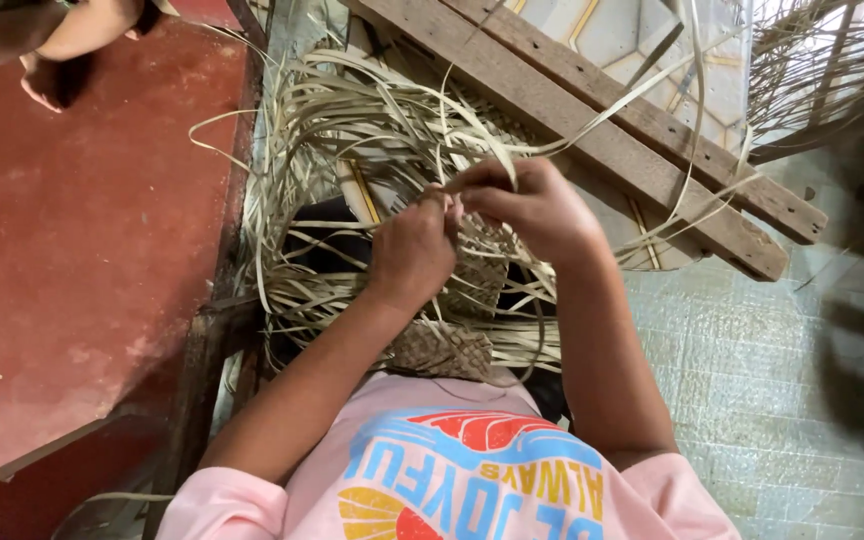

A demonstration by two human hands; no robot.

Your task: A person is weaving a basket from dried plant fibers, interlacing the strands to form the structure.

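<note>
A partly woven mat of pale dried leaf strips (452, 345) lies on my lap, its loose ends fanning up and away. My left hand (410, 250) pinches strips at the upper edge of the weave. My right hand (537, 208) meets it just to the right, fingers closed on a thin strip (497, 160) that curls upward. Both hands touch at the fingertips over the weave. The woven part below my hands is partly hidden by my arms.
Several loose strips (352, 120) pile up ahead. Two rough wooden planks (652, 150) run diagonally at the top right over a tiled floor (772, 380). A red floor (82, 250) lies left, with another person's foot (47, 85) at the top left.
</note>
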